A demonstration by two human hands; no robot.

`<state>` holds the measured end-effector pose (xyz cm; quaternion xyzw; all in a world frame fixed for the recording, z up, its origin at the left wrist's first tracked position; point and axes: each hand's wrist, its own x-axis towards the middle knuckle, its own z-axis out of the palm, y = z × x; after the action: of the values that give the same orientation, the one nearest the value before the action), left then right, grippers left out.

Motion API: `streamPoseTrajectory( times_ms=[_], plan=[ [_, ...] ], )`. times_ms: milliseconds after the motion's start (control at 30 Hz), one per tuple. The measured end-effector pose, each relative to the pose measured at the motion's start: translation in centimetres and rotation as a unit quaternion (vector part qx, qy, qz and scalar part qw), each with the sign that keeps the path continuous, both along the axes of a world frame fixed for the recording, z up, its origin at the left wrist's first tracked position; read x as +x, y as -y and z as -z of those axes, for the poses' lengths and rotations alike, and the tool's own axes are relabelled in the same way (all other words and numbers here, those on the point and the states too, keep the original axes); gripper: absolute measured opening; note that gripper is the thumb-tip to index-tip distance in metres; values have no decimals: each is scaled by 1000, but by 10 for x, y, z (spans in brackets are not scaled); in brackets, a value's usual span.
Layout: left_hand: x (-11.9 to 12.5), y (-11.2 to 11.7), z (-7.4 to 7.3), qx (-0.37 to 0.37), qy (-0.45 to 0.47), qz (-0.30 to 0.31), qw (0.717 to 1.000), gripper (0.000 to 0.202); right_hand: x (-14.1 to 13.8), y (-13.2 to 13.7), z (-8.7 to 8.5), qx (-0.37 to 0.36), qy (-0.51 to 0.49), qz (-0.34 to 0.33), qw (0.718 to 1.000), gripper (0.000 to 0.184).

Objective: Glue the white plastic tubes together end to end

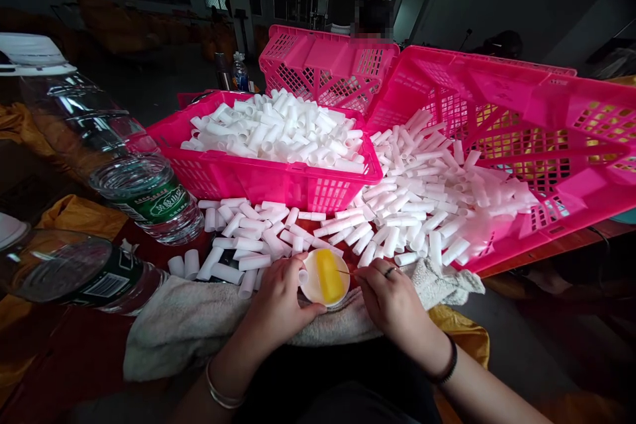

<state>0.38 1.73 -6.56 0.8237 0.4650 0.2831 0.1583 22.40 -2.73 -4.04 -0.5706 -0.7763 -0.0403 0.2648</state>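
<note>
White tube [303, 277] at dish's [311, 267] left edge; looked light, smooth, fairly stiff, likely best held round its middle. Left hand [284, 291] curled on tube, thumb by dish; couldn't tell if it gripped dish too. Right hand [385, 291] pinched thin stick [344, 271] at yellow pad [328, 275]. Loose tubes [397, 205], pink basket [278, 182] behind on worktop [517, 263].

To your left, the large bottle [119, 139] carries a green label [158, 202] with white Chinese-style lettering, too distorted for you to read reliably. Below it, a second bottle [47, 265] shows you a dark green label with a barcode [106, 283], digits illegible. Farther off, a small bottle's blue label [242, 81] bears unreadable white marks.
</note>
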Motion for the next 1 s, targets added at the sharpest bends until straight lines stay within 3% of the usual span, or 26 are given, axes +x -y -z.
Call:
streamPoseTrajectory(
  times_ms=[167, 400, 567, 733, 1000],
  plan=[
    [0, 1, 2, 24, 1, -2, 1000, 79, -3, 8, 27, 17, -30, 51, 998, 24],
    [0, -1, 6, 41, -13, 4, 999, 86, -21, 5, 41, -10, -115, 52, 992, 22],
    [-1, 0, 8, 42, -5, 3, 999, 84, -18, 3, 23, -46, -158, 29, 986, 22],
    [-1, 0, 7, 37, -1, 2, 999, 83, -5, -8, -3, 8, -135, 61, 989, 23],
    [0, 1, 7, 65, -13, -2, 998, 79, -5, -27, 2, -103, -52, 50, 992, 22]
  ],
)
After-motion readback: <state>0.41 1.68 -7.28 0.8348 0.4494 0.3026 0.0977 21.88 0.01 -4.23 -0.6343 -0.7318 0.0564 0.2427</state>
